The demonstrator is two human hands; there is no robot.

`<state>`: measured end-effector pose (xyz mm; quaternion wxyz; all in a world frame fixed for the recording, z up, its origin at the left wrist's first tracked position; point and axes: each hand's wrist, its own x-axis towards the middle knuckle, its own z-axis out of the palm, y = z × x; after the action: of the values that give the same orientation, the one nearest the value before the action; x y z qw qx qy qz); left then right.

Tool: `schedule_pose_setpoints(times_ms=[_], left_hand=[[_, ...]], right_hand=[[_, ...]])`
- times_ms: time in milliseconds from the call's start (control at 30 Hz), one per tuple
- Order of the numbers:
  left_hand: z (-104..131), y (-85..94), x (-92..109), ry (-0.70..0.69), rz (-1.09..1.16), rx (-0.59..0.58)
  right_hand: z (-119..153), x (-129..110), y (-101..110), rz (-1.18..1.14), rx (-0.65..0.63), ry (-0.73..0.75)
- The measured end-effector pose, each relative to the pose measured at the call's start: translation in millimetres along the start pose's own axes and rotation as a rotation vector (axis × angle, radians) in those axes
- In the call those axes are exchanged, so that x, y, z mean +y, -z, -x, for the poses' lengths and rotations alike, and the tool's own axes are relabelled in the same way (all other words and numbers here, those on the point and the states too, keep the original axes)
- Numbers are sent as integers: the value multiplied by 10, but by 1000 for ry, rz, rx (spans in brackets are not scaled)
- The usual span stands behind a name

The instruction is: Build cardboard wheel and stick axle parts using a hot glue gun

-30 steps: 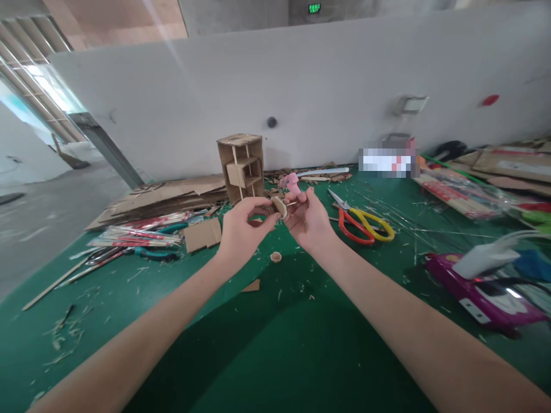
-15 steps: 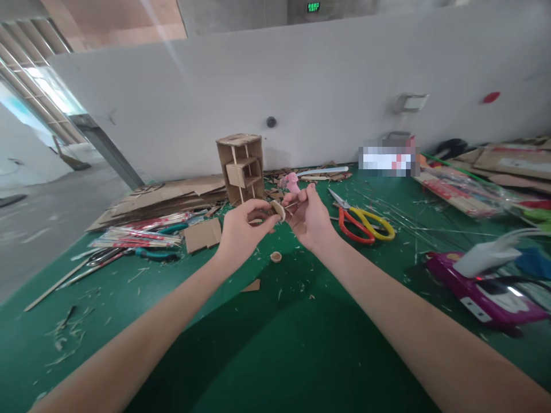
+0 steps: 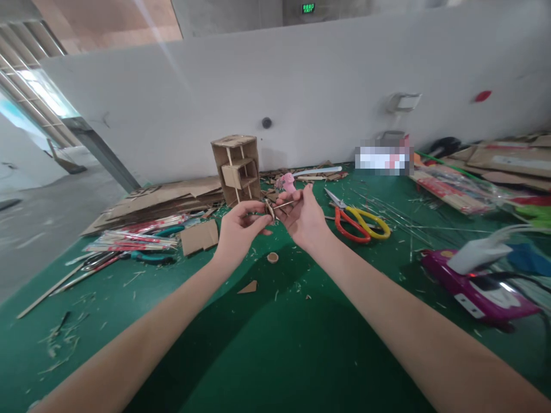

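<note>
Pinched between the thumb and fingers of my left hand (image 3: 240, 229) is a small cardboard disc (image 3: 270, 210), turned nearly edge-on. My right hand (image 3: 308, 221) grips a thin stick (image 3: 286, 205) that reaches toward the disc; whether its tip touches the disc I cannot tell. Below my hands a small round cardboard piece (image 3: 272, 258) lies on the green table (image 3: 267, 355), with a cardboard scrap (image 3: 248, 287) nearer me. Behind my left hand stands an upright cardboard shelf (image 3: 236, 169) with stick supports. A pink glue gun (image 3: 287, 183) rests just beyond my fingers.
Scissors (image 3: 361, 222) with red and yellow handles lie right of my hands. A purple power strip (image 3: 477, 287) with cables sits at the right. Packaged sticks (image 3: 133, 239), teal-handled pliers (image 3: 151, 257) and cardboard sheets (image 3: 163, 198) are at the left. A white wall (image 3: 318, 97) stands behind.
The disc has turned more edge-on in my left fingers, and the stick in my right hand shows more clearly. The whole view has shifted slightly.
</note>
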<state>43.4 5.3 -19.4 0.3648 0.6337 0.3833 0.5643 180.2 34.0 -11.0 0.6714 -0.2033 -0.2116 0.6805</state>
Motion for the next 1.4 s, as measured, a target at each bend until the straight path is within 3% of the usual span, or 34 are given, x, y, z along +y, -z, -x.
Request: schedule_pose_setpoints(times_ms=[533,867,1400], left_hand=[[-16,12,-39,1,64,43],[5,-34,53,69,139,75],[-31,0,2,68,210,63]], right_hand=[[-9,2,7,-60,17,-29],[8,2,12,-3,24,-85],[-45,17,65,104,19,-53]])
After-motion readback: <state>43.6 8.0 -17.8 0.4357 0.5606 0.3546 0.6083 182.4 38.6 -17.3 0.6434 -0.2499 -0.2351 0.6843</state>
